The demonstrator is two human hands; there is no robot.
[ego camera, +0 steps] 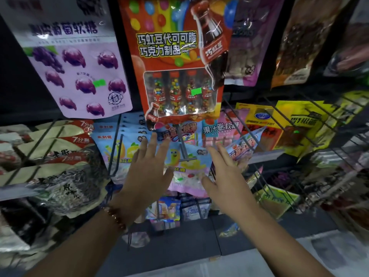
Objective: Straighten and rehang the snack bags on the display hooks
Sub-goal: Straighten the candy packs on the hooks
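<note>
A pastel marshmallow bag point(188, 166) with cartoon fruit hangs on a grey display hook point(184, 150) in the middle row. My left hand point(148, 168) is spread flat against its left side, fingers apart. My right hand point(221, 174) is open at its right side, thumb touching the bag's lower edge. A small pale-blue bag point(246, 144) sits tilted just right of my right fingers. Above hangs a red chocolate-bean bag point(179, 62) with small bottles showing through its window.
A purple grape-gummy bag point(77, 62) hangs at upper left. Sunflower-seed bags point(56, 156) fill the left hooks. Yellow and orange snack bags point(279, 126) hang at right behind long wire hooks point(311, 140) that jut toward me. Smaller packets point(171, 208) hang below.
</note>
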